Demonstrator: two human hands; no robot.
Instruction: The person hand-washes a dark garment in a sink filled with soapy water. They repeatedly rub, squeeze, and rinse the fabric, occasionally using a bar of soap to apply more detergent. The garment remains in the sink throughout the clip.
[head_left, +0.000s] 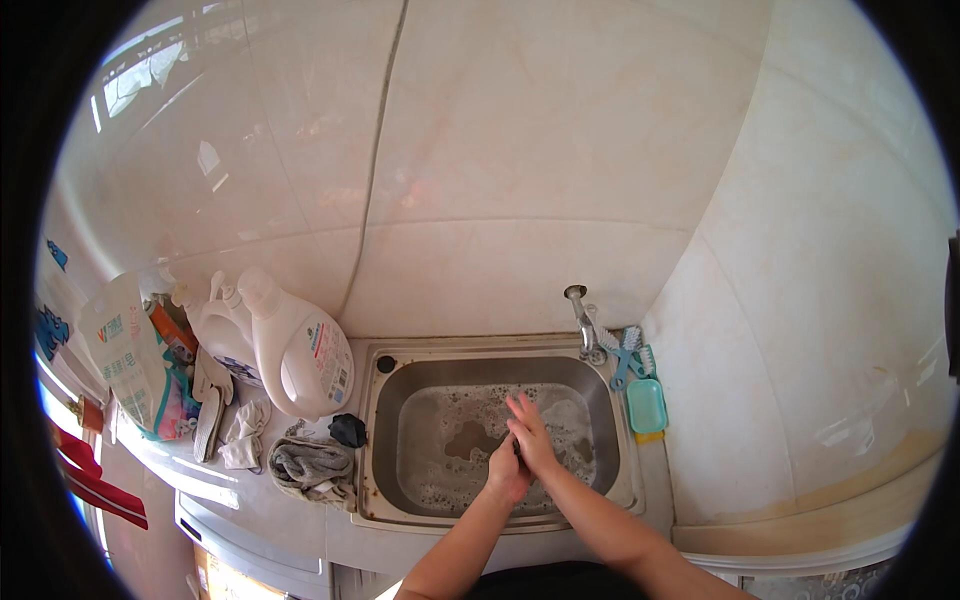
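Over the soapy water (480, 405) in a steel sink (386, 435), my left hand (510, 472) and my right hand (534, 439) are pressed together, palms facing. A small dark thing shows between them; what it is, and which hand holds it, cannot be told. The fingers of the right hand point up and to the left, slightly apart. Foam and bubbles float around both hands. A metal tap (585, 322) stands at the sink's back right.
Right of the sink lie scrub brushes (624, 356) and a turquoise soap dish (646, 406). On the left are white detergent jugs (300, 345), a grey cloth (311, 465), a black bundle (347, 430), a whitish cloth (246, 435) and a plastic pouch (131, 360). Walls rise behind and at the right.
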